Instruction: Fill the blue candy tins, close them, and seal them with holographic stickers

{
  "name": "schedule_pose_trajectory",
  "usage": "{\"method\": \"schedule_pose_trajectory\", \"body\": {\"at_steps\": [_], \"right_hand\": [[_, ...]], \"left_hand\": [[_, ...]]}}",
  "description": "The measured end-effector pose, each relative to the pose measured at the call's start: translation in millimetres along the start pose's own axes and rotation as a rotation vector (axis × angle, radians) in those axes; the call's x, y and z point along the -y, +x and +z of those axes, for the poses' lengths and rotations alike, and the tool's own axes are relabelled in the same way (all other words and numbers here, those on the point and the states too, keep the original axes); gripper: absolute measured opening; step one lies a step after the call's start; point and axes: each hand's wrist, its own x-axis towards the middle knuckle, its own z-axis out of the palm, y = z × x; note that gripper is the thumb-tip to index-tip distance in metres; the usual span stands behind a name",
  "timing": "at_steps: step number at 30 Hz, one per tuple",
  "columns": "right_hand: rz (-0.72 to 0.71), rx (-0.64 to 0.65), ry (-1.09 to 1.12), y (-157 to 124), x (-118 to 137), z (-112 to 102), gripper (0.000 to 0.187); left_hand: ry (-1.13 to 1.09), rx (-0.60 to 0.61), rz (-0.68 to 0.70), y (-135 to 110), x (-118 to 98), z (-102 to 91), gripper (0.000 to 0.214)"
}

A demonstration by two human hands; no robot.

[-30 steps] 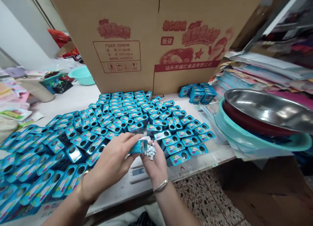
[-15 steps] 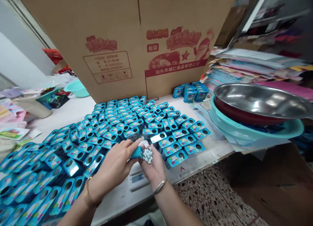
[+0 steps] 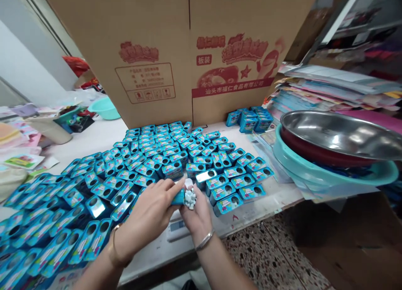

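Observation:
My left hand [image 3: 155, 208] is wrapped over a small blue tin [image 3: 179, 198], tipped sideways with its end against my right palm. Cupped beside it, my right hand [image 3: 199, 212] holds a heap of pale candy pellets [image 3: 190, 199]. A small white rounded piece [image 3: 189, 183] shows at the fingers just above the pellets; its kind is unclear. Under both hands sits a white digital scale [image 3: 177, 231], partly hidden. Many blue tins [image 3: 172, 168] with round openings stand packed across the table, several of them close to my right hand.
A large cardboard box [image 3: 163, 30] stands behind the tins. On the right, a steel bowl [image 3: 339, 133] rests in a turquoise basin [image 3: 292, 166], near a stack of printed sheets [image 3: 336, 87]. More blue boxes [image 3: 251, 120] are grouped by the cardboard. The table's front edge runs below my hands.
The view has shifted slightly. The tin in my left hand lies closer against the pellets, and the white piece stands out more clearly. Both hands keep their hold.

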Motion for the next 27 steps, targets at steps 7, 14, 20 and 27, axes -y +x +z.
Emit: {"method": "schedule_pose_trajectory", "body": {"at_steps": [7, 14, 20, 27], "right_hand": [[-0.076, -0.102, 0.016, -5.9, 17.5, 7.6, 0.016], [-0.125, 0.019, 0.015, -20.0, 47.4, 18.9, 0.019], [-0.174, 0.083, -0.071, -26.2, 62.8, 18.7, 0.020], [-0.286, 0.080, -0.232, -27.2, 66.3, 19.2, 0.019]], "left_hand": [[-0.470, -0.202, -0.119, -4.9, 16.7, 25.0, 0.037], [-0.931, -0.336, -0.279, -4.5, 38.4, 85.1, 0.035], [-1.081, -0.394, -0.265, -15.8, 46.6, 104.5, 0.054], [-1.023, -0.740, -0.361, -51.3, 37.9, 59.6, 0.065]]}}
